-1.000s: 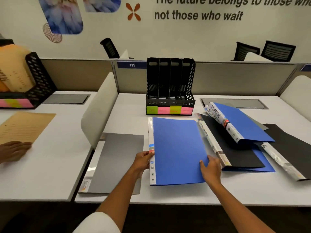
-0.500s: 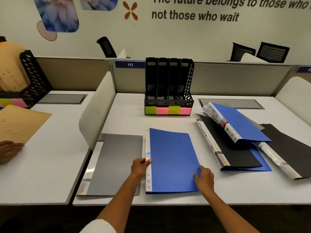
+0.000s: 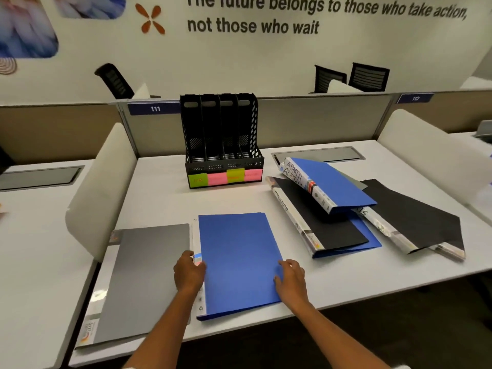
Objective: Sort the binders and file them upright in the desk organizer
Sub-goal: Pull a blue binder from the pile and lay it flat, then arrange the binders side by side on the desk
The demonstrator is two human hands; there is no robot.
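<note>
A blue binder (image 3: 238,259) lies flat near the desk's front edge, spine to the left. My left hand (image 3: 189,272) grips its spine edge, thumb on the cover. My right hand (image 3: 291,279) holds the binder's right edge with curled fingers. A black desk organizer (image 3: 222,141) with empty upright slots and green and pink sticky labels stands at the back centre. To the right lie a blue binder marked ADMIN (image 3: 330,183), a black binder marked FINANCE (image 3: 319,222) over a blue one, and another black binder (image 3: 415,217). A grey binder (image 3: 141,278) lies flat at the left.
White curved dividers (image 3: 101,187) flank the desk on both sides. A grey cable hatch (image 3: 319,154) is set into the desk behind the pile. A partition runs behind the organizer, with black office chairs (image 3: 368,75) beyond it.
Both hands have drawn the blue binder toward the desk's front edge. The view has shifted right, so the neighbouring desk's hand and papers are out of sight.
</note>
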